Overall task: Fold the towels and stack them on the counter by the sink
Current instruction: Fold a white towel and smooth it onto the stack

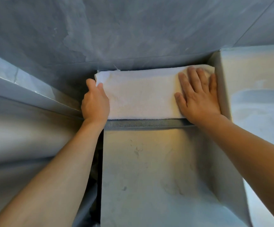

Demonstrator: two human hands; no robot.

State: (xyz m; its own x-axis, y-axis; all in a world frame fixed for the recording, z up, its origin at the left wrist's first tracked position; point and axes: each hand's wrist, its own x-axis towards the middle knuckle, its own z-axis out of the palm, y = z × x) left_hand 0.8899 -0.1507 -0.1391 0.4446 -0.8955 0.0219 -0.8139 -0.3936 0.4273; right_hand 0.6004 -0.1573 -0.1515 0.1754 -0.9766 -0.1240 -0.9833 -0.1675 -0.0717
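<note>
A: White terry, that towel (142,94), and you have it folded into a flat oblong on the counter (149,124). It lies against the grey wall (133,30) at the back, its right end touching the pale sink (254,76) wall.

B: What are my hands doing with it?

A: Your right hand (198,95) lies flat on the towel's right end, fingers straight and a little spread, pressing it down. Your left hand (95,102) is at the towel's left end, fingers curled around the edge with the thumb on top, so you grip it there.

B: How far along am I?

A: I judge this towel is folded and placed where the task wants it, by the sink; you seem to be smoothing or squaring it. I can't tell whether it is one towel or several layers stacked, since only a single top face and a thick front edge show. No other towels are in view, so I can't say how many are left.

B: And the surface?

A: The counter is grey stone or concrete, a narrow ledge with a darker front lip just below the towel. Beneath it a grey panel (157,169) drops away toward you, mottled and faintly stained.

B: The room?

A: Grey walls with a marbled finish close in at the back and left. A dark gap (98,177) runs down beside the panel on the left.
</note>
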